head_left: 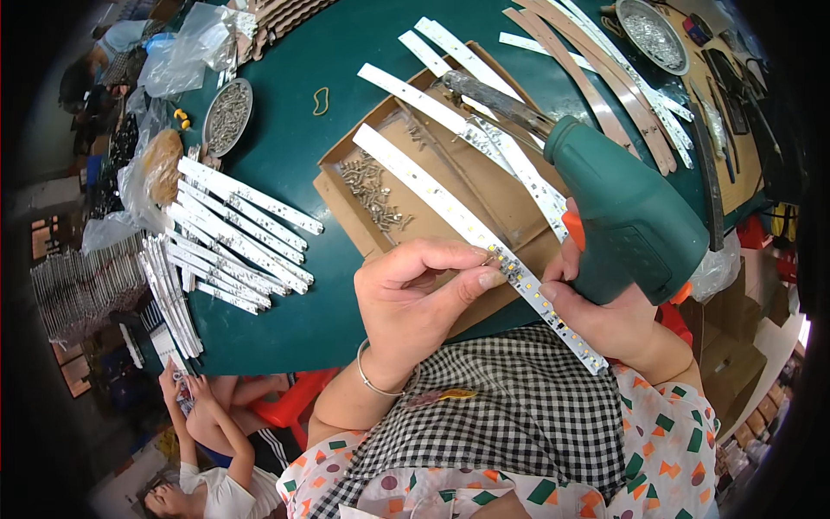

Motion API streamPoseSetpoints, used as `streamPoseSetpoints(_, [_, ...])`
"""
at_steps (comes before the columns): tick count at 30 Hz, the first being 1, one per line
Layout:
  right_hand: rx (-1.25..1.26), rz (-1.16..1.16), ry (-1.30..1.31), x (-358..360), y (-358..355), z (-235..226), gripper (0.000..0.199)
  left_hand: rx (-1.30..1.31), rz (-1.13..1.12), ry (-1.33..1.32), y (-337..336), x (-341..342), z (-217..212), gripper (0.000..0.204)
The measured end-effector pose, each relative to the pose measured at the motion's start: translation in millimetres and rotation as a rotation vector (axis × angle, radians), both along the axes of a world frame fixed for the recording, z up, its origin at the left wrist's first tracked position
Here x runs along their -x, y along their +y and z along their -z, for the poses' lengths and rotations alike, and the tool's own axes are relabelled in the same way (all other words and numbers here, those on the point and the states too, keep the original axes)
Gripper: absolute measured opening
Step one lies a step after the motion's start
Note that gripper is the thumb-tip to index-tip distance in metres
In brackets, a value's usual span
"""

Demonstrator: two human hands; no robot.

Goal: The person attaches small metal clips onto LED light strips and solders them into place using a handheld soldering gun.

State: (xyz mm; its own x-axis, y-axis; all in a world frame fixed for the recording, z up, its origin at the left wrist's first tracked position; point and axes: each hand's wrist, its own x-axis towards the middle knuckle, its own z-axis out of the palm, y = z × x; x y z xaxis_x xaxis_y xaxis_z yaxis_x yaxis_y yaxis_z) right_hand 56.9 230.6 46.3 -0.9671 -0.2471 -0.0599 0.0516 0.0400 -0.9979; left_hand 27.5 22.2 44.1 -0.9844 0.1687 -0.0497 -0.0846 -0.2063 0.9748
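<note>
Across my lap, slanting over a cardboard box, lies a white LED strip dotted with yellow diodes. My left hand is closed at its edge, thumb and index finger pinching a small metal piece, too small to name, against the strip. My right hand closes around the handle of a green pistol-shaped power tool with an orange trigger; its thumb rests at the strip. The tool's dark barrel points up and left over the box; the tool hides part of the hand.
Small metal fasteners lie in the box, and more LED strips rest across it. Strips are stacked at left beside a metal bowl of fasteners. Another bowl stands far right. A person sits at lower left.
</note>
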Motion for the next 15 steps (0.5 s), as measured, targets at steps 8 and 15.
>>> streamPoseSetpoints(8, [-0.03, 0.002, 0.019, -2.1, -3.0, 1.7, 0.076, 0.488, -0.077, 0.4, -7.7, -0.4, -1.5, 0.019])
streamPoseSetpoints(15, [-0.258, -0.087, 0.051, -5.3, 0.4, 4.1, 0.032, 0.752, -0.083, 0.865, -11.1, 5.2, 10.1, 0.019])
